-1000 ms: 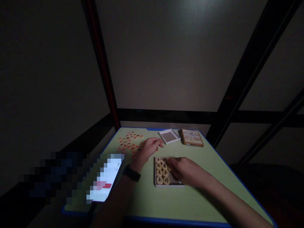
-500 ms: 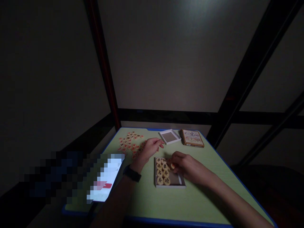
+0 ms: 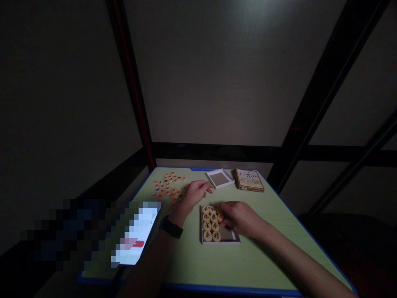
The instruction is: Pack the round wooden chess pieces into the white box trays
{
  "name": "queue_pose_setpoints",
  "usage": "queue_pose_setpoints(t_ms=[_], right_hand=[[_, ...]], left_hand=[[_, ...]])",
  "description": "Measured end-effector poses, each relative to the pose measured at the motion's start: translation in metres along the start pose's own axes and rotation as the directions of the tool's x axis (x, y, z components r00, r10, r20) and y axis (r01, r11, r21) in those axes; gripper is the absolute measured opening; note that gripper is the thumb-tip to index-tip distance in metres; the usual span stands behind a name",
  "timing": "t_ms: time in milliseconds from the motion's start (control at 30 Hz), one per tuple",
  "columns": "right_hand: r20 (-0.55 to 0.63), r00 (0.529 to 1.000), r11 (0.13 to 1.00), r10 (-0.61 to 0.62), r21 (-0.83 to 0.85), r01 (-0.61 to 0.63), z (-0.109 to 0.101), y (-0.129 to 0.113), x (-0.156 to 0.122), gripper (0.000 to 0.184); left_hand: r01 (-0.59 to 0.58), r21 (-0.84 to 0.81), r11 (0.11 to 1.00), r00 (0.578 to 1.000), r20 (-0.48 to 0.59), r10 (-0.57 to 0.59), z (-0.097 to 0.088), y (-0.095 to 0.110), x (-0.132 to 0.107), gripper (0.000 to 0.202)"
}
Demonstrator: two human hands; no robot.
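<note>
White walls frame the tray (image 3: 221, 243), which lies on the green table (image 3: 263, 265) before the person, two columns of dark-marked pieces (image 3: 214, 226) filling its left part. Setting round pieces into rows looks to be the step in hand: the right hand (image 3: 241, 216) bends over the tray, its fingertips at a red-marked piece (image 3: 220, 217) beside those columns. Whether they grip that piece or merely press it cannot be told. Well apart from it, the left hand (image 3: 197, 193) hangs with fingers loosely parted, no piece visible in them, near the lid (image 3: 220, 179) and the loose pieces (image 3: 168, 191), which spread over the far left of the table. Bare floor shows in the tray's near right corner, so the third column seems unfinished. The next move probably calls for squaring the red-marked piece against its neighbours, then releasing it cleanly without nudging the rows.
</note>
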State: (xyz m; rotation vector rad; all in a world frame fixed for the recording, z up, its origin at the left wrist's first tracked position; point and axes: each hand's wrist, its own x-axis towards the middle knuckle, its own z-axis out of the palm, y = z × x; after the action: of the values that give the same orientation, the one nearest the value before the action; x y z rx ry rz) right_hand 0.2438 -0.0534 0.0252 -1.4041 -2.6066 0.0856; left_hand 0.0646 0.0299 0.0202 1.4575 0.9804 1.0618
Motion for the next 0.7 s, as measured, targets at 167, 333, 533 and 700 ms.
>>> queue_pose_setpoints(t_ms=[167, 333, 533, 700], right_hand=[[0.019, 1.0, 1.0, 0.008, -0.001, -0.008, -0.0013, -0.0009, -0.0003, 0.016], [0.045, 0.998, 0.998, 0.04, 0.038, -0.041, -0.0046, -0.0022, -0.0003, 0.02], [0.064, 0.996, 0.997, 0.066, 0.042, -0.069, -0.0047, -0.0042, -0.0009, 0.022], [0.053, 0.997, 0.998, 0.064, -0.001, -0.064, -0.0034, -0.0043, -0.0011, 0.019]], left_hand=[[0.002, -0.001, 1.0, 1.0, 0.0, -0.002, 0.0007, 0.0015, -0.0009, 0.02], [0.003, 0.001, 1.0, 1.0, -0.007, -0.003, 0.001, 0.0036, -0.0019, 0.018], [-0.001, 0.01, 1.0, 1.0, -0.014, 0.001, 0.0017, 0.0039, -0.002, 0.018], [0.011, 0.001, 1.0, 1.0, -0.006, -0.011, 0.0021, 0.0028, -0.0014, 0.019]])
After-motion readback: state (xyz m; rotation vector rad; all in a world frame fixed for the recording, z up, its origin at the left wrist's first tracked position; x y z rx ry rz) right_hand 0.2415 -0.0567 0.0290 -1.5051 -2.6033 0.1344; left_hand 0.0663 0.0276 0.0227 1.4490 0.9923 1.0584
